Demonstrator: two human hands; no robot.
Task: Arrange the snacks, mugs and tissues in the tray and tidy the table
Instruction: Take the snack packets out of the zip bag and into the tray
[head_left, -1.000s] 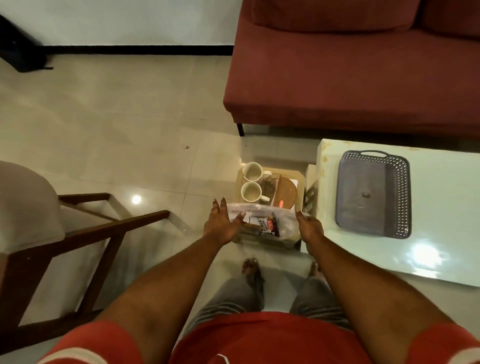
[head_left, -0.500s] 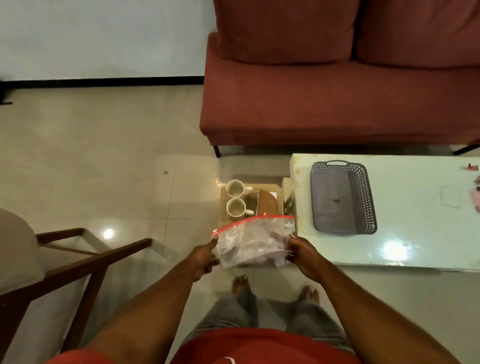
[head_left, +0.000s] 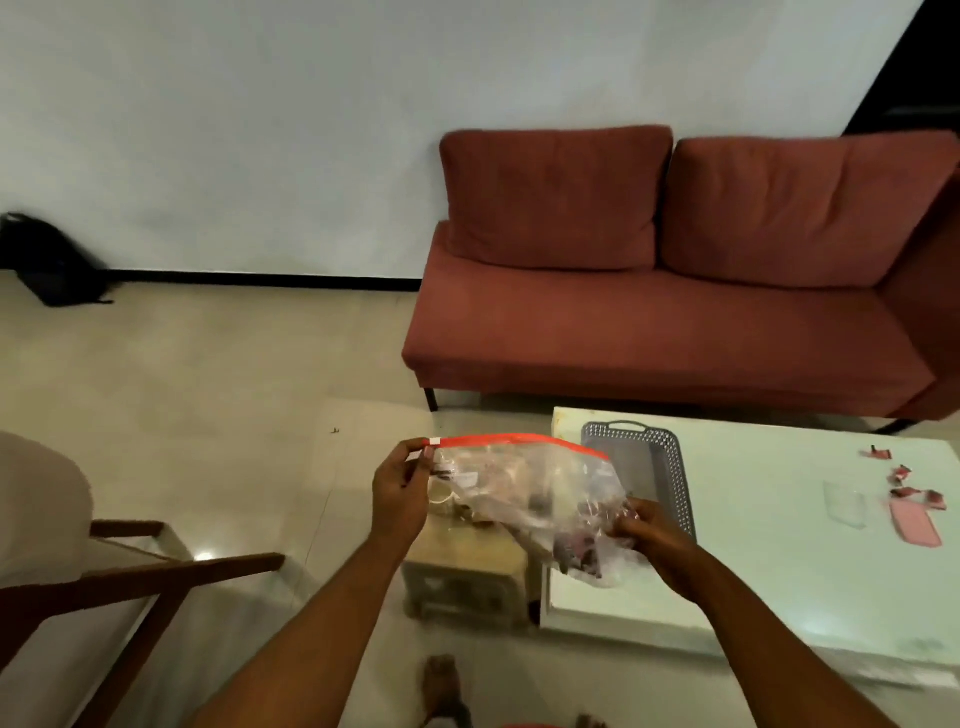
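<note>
Clear zip bag (head_left: 524, 488), red seal along top, is held in the air, tilted down to the right. Left hand (head_left: 400, 488) pinches the seal's left corner. Right hand (head_left: 649, 535) grips the bag's lower end, fingers curled into the plastic. Contents blurred, dark and reddish packets. The bag hangs over the tabletop (head_left: 779, 561) edge, in front of the grey tray (head_left: 675, 467). Cardboard box (head_left: 467, 566) stands on the floor below. Pink scraps (head_left: 914, 499) lie at the tabletop's far right.
</note>
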